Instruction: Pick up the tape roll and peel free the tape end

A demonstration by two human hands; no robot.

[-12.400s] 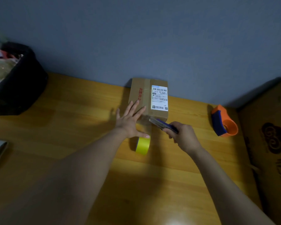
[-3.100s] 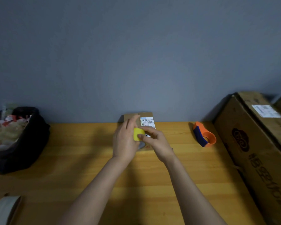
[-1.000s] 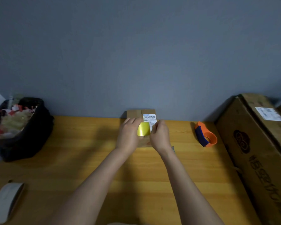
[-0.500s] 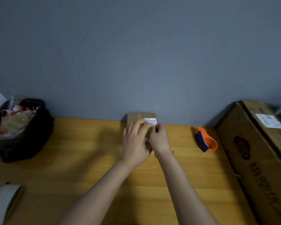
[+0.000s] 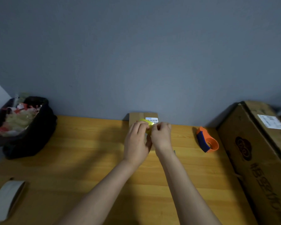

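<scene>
A small cardboard box [image 5: 136, 117] with a white barcode label stands at the far edge of the wooden table [image 5: 81, 156], against the grey wall. In front of it, my left hand [image 5: 136, 142] grips a yellow tape roll [image 5: 147, 123], fingers curled round it. My right hand [image 5: 161, 135] is close beside it, fingertips pinching at the roll's upper edge. Both hands hide most of the roll and the box's front.
A black bin [image 5: 26, 127] full of scraps sits at the left. An orange and blue tape dispenser [image 5: 207, 140] lies to the right, beside a large cardboard carton [image 5: 256, 159]. A pale tape roll [image 5: 6, 198] lies at the near left.
Twelve seconds ago the yellow roll lay on the table and my right hand held a blue tool. Now both hands hold the roll up before the box; in the last second they shifted slightly.
</scene>
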